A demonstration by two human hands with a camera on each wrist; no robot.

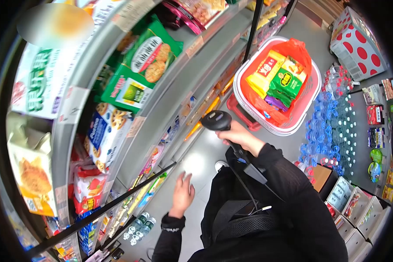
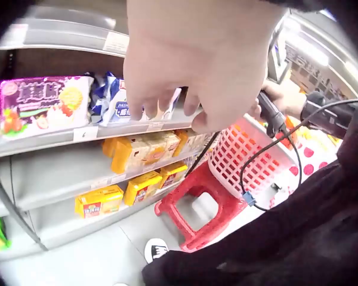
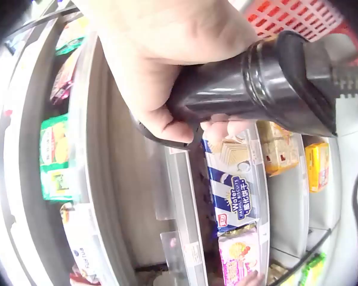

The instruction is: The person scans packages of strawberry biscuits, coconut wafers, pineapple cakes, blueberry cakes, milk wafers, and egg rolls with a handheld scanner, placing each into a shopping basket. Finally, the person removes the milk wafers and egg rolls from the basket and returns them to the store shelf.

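Note:
My right hand (image 1: 242, 136) grips the handle of a black handheld scanner (image 1: 217, 121), whose head points toward the shelves; in the right wrist view, thumb and fingers wrap round the dark handle (image 3: 227, 89). A cable hangs from it. My left hand (image 1: 182, 194) holds nothing and hangs beside the lower shelves, its fingers loosely extended. In the left wrist view that hand (image 2: 197, 59) is in front of a blue-and-white wafer pack (image 2: 116, 107), beside a purple-and-white pack (image 2: 43, 106); whether it touches either cannot be told.
A white-and-red basket (image 1: 312, 94), lined with a red bag holding several snack packs, stands on a red stool (image 2: 194, 238). Shelves of packaged snacks run along the left. Bottled water (image 1: 321, 126) in several packs and a red-dotted box (image 1: 358, 43) stand at the right.

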